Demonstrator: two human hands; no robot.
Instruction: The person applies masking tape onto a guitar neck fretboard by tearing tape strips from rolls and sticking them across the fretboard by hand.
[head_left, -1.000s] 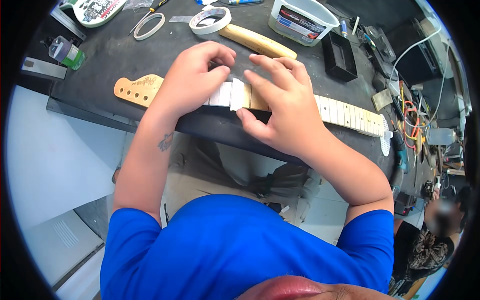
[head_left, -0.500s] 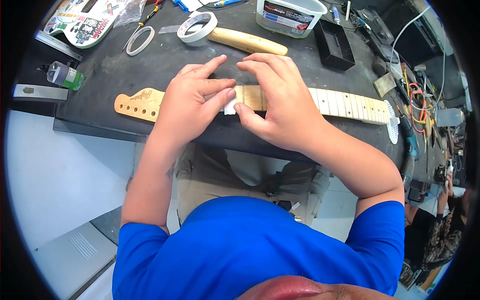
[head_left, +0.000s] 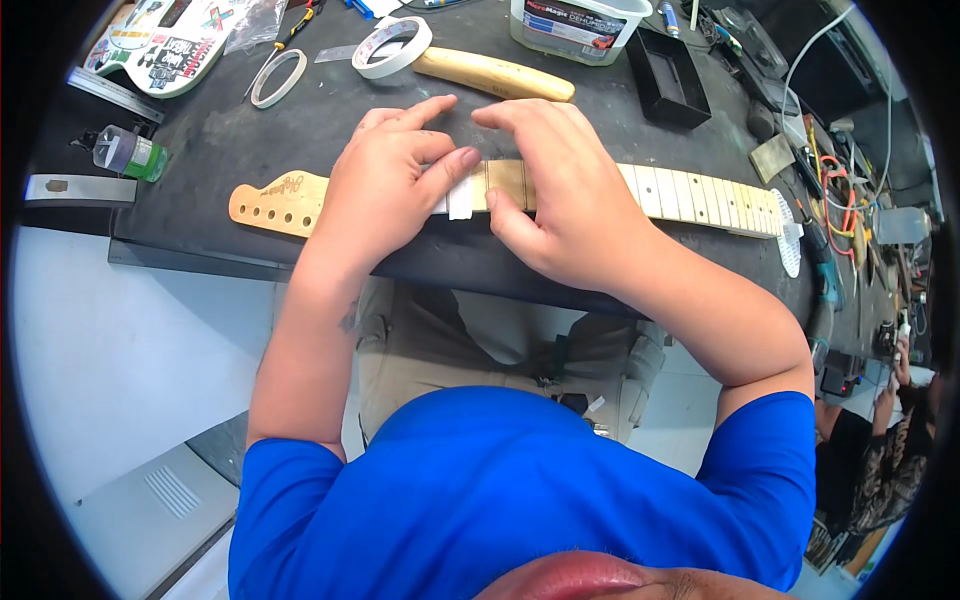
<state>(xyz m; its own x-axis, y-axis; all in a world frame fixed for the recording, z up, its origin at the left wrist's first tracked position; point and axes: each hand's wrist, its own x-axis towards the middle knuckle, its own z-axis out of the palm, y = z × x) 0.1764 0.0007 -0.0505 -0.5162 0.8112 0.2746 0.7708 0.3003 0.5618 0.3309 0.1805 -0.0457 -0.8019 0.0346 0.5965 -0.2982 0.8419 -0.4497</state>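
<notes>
A long, pale maple guitar neck with dark fret lines (head_left: 508,178) lies on the bench in front of the person, running crosswise with its honey-coloured headstock (head_left: 280,203) at the left end. What looks like a short strip of white masking tape (head_left: 460,203) lies across it, its lower end reaching past the near edge. The left hand (head_left: 388,190) rests over the neck just left of the strip, its fingers loosely spread and its thumb reaching to the strip's upper part; whether it pinches or only presses there, I cannot tell. The right hand (head_left: 575,200) straddles the neck just right of the strip, thumb and fingers spread wide, with nothing visible between them. The step in hand appears to be setting the strip across the fretboard; the next move seems to call for lining its edge up with a fret, then flat, even fingertip pressure. Beyond the hands lie a smooth, yellowish wooden bar (head_left: 495,76) and, at its left end, a wide white roll of tape (head_left: 388,67). Farther right sit a translucent plastic tub with a dark label (head_left: 570,45) and a black rectangular tray (head_left: 668,80), all on the dark, scuffed workbench (head_left: 215,150).
</notes>
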